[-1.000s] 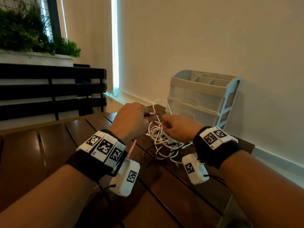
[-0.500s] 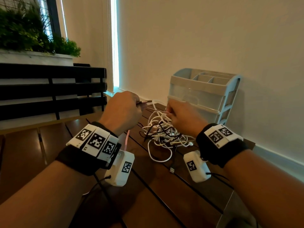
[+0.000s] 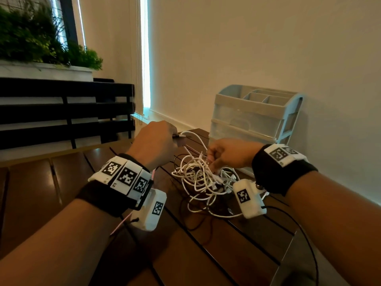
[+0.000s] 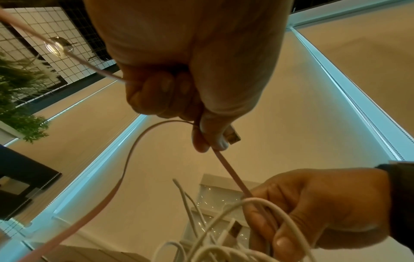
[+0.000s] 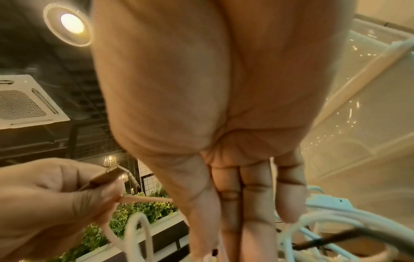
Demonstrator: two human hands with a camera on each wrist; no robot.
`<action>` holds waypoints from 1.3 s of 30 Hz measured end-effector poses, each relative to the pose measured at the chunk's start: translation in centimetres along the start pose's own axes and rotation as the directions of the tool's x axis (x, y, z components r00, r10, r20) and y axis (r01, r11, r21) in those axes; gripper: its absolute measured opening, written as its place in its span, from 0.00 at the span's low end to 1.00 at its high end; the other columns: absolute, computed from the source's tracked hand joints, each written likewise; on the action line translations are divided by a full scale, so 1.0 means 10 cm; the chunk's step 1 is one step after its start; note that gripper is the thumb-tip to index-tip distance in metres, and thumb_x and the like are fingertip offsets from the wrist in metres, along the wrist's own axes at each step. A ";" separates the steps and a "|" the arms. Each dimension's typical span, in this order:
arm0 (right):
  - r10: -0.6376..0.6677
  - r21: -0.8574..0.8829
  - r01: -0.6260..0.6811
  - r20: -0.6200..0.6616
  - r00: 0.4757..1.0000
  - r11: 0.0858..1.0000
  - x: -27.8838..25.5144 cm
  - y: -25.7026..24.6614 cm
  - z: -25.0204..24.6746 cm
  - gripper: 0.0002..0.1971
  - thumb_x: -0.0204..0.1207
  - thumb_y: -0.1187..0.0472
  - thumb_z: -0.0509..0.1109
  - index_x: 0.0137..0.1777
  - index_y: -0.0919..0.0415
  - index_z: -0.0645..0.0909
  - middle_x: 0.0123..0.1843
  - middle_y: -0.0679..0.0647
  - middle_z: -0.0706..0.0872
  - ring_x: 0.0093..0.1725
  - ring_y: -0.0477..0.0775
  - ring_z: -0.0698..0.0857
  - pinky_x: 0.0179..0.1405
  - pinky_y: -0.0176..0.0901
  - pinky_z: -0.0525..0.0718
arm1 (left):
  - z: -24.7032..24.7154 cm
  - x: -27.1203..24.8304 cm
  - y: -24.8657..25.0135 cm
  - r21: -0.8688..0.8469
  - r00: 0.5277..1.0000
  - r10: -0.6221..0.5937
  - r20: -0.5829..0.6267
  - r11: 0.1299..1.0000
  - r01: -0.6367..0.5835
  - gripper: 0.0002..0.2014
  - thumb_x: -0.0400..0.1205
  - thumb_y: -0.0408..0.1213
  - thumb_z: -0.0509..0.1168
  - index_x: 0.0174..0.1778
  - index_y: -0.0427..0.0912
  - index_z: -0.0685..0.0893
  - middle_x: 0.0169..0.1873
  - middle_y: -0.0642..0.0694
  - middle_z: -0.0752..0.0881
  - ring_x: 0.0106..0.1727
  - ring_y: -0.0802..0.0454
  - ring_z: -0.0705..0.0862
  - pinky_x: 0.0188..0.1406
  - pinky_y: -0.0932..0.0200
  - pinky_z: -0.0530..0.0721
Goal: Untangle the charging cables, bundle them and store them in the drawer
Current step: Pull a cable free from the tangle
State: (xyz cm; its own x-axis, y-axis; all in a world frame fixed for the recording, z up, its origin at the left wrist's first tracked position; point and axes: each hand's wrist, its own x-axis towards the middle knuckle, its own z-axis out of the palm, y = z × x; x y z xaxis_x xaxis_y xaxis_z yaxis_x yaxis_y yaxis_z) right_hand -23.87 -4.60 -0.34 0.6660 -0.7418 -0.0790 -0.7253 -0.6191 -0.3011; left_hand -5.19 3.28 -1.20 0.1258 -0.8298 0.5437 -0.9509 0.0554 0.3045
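Untangling was under way: the left hand pinched the pink cable by its plug, the right hand gripped the white cable knot, so next the pink one probably needed gentle pulling free.

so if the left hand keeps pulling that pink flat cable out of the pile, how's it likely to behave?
Probably floppy: the pink flat cable sags in a loose loop below the left hand. Likely to drag the white cables along, since it runs into that tangle at the right hand. Seems light; a thumb-and-finger pinch near its plug holds it.
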 end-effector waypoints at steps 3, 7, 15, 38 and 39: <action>0.010 -0.026 -0.009 0.032 0.999 1.000 0.00 0.02 -0.08 0.09 0.74 0.65 0.73 0.40 0.54 0.76 0.42 0.52 0.88 0.47 0.54 0.85 0.54 0.53 0.80 | 0.01 -0.01 0.05 -0.008 0.999 0.035 0.005 0.999 -0.035 0.13 0.83 0.47 0.67 0.50 0.41 0.90 0.42 0.44 0.88 0.39 0.50 0.79 0.38 0.58 0.70; -0.039 -0.282 -0.024 -0.214 0.976 0.959 0.01 -0.01 -0.20 0.08 0.77 0.64 0.67 0.41 0.53 0.72 0.40 0.50 0.78 0.43 0.54 0.76 0.40 0.46 0.72 | -0.01 -0.03 0.14 -0.046 0.998 0.057 -0.028 0.997 -0.058 0.12 0.83 0.47 0.67 0.43 0.42 0.89 0.27 0.55 0.76 0.30 0.55 0.72 0.26 0.63 0.62; 0.041 -0.222 -0.078 -0.166 0.985 0.972 0.02 0.03 0.05 0.09 0.82 0.53 0.63 0.42 0.54 0.79 0.36 0.47 0.80 0.40 0.49 0.80 0.41 0.42 0.77 | -0.09 -0.03 0.14 -0.130 0.996 0.051 -0.078 0.990 -0.061 0.12 0.84 0.45 0.65 0.34 0.50 0.78 0.25 0.58 0.72 0.28 0.59 0.72 0.26 0.66 0.63; -0.082 -0.276 -0.023 -0.365 0.927 0.961 0.13 0.11 0.22 0.05 0.81 0.64 0.61 0.55 0.60 0.70 0.37 0.52 0.77 0.40 0.59 0.82 0.41 0.54 0.83 | 0.04 -0.06 0.12 -0.070 0.999 0.034 0.017 0.997 -0.032 0.12 0.84 0.47 0.65 0.38 0.45 0.84 0.27 0.54 0.75 0.31 0.56 0.75 0.28 0.60 0.67; -0.077 -0.292 -0.048 -0.404 0.912 0.955 0.13 0.12 0.19 0.05 0.80 0.64 0.63 0.51 0.56 0.70 0.36 0.50 0.76 0.41 0.59 0.83 0.42 0.54 0.84 | 0.05 -0.05 0.11 -0.075 0.999 0.027 0.017 0.997 -0.026 0.13 0.84 0.47 0.65 0.41 0.44 0.86 0.28 0.53 0.77 0.34 0.54 0.77 0.30 0.60 0.69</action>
State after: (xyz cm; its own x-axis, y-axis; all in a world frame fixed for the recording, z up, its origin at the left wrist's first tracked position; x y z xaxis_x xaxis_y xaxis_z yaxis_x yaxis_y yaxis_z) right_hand -23.54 -5.78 -2.60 0.5927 -0.7325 0.3350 -0.7759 -0.6308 -0.0067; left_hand -6.48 3.53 -1.53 0.0953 -0.8371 0.5387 -0.9300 0.1181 0.3481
